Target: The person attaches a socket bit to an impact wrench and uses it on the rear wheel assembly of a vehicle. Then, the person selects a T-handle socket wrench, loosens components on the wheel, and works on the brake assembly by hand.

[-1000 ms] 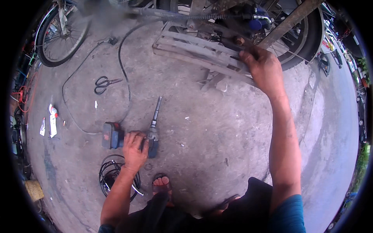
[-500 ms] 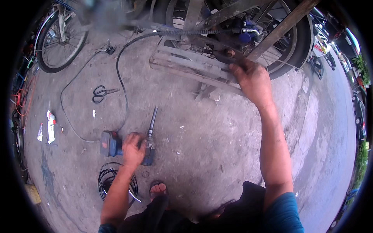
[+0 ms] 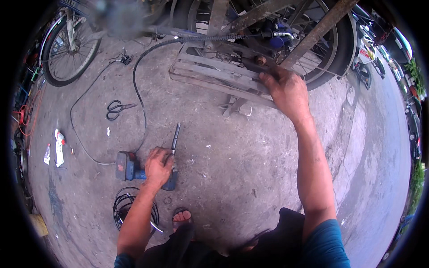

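Observation:
A blue cordless drill [image 3: 127,167] with a dark battery lies on its side on the ground, a long metal socket bit [image 3: 177,136] fixed in its nose. My left hand [image 3: 158,166] is closed round the drill's nose, by the base of the bit, covering part of the body. Ahead and to the right, my right hand [image 3: 288,91] grips the end of a flat metal frame [image 3: 212,71]. Its thumb lies on top, while the other fingers are partly hidden. Behind this frame stands a large spoked wheel [image 3: 328,58] with a blue part [image 3: 279,40] near its hub.
Black-handled scissors [image 3: 117,109] lie on the concrete floor. A black cable [image 3: 137,82] runs from the frame to near the drill. Coiled black cable [image 3: 119,206] sits beside my left forearm. At the far left is another bicycle wheel [image 3: 71,49]; a small white bottle [image 3: 59,136] lies nearer.
My left hand has slid slightly forward and right, toward the base of the bit. My right hand keeps hold of the frame; the view has shifted a little.

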Action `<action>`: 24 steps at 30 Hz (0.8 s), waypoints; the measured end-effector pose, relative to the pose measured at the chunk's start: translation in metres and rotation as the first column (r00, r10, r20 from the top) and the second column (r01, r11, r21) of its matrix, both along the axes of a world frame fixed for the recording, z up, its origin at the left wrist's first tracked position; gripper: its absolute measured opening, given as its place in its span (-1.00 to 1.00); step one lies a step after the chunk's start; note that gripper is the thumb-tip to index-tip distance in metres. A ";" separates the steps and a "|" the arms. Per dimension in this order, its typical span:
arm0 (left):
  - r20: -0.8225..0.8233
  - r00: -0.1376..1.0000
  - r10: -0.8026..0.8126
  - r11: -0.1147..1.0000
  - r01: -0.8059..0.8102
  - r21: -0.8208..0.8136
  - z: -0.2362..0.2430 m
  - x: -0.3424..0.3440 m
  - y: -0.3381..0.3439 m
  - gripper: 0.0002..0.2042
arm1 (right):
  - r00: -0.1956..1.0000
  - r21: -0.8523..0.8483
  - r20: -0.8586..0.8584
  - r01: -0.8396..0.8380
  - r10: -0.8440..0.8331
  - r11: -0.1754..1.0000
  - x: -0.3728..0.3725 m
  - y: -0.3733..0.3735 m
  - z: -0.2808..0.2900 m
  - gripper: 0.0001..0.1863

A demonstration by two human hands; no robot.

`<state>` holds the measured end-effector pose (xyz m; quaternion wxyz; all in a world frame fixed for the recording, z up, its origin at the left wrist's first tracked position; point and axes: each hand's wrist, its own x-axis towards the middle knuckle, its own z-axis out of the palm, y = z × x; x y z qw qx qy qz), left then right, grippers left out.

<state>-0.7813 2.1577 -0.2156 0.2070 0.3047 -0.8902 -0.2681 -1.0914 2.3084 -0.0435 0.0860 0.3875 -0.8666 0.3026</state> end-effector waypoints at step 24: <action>0.245 0.964 0.108 0.991 -0.085 -0.103 -0.024 0.025 0.013 -0.72 | 0.996 -0.056 -0.072 -0.062 0.058 0.997 -0.008 -0.001 -0.006 -0.67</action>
